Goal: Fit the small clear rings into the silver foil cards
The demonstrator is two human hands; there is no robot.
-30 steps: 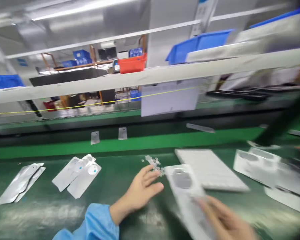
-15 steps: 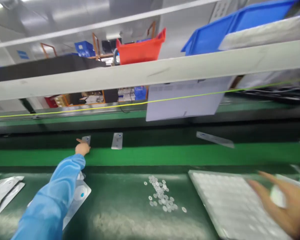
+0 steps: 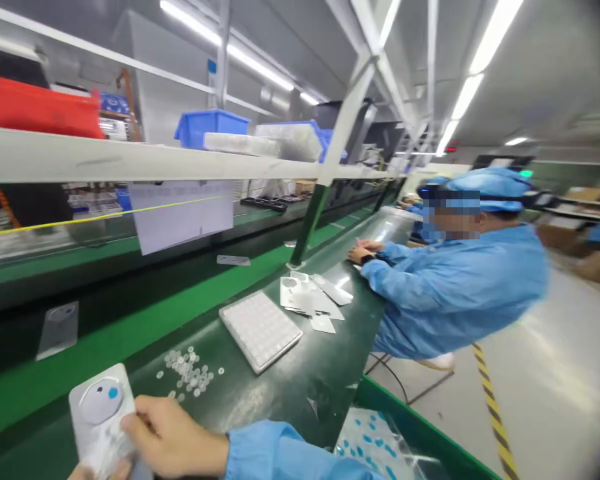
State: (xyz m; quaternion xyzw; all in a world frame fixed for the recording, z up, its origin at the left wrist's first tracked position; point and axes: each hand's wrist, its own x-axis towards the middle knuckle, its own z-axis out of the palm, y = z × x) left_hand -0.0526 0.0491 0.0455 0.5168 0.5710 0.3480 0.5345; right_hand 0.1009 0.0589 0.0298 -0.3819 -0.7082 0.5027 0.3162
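A white card-like piece (image 3: 103, 407) with a round part and a blue dot is held upright at the lower left. My right hand (image 3: 173, 433) pinches its right edge between thumb and fingers. At the bottom edge, the fingertips of my left hand (image 3: 100, 471) grip its lower part, the rest being out of frame. Just beyond my right hand lies a scatter of small clear discs (image 3: 187, 370). A white tray (image 3: 261, 330) of small compartments stands further right on the dark green table. Behind it lies a pile of flat white pieces (image 3: 313, 297).
A person in blue (image 3: 455, 280) works at the table on the right. A green bin wall (image 3: 420, 430) and a bag with blue dots (image 3: 367, 443) are at lower right. A post (image 3: 313, 223) rises behind the pile; flat pieces lie on the belt (image 3: 190, 287).
The view has swung right, bringing the co-worker into sight. My left hand has left the belt, and my right hand has come from the tray to the white piece now held in both hands.
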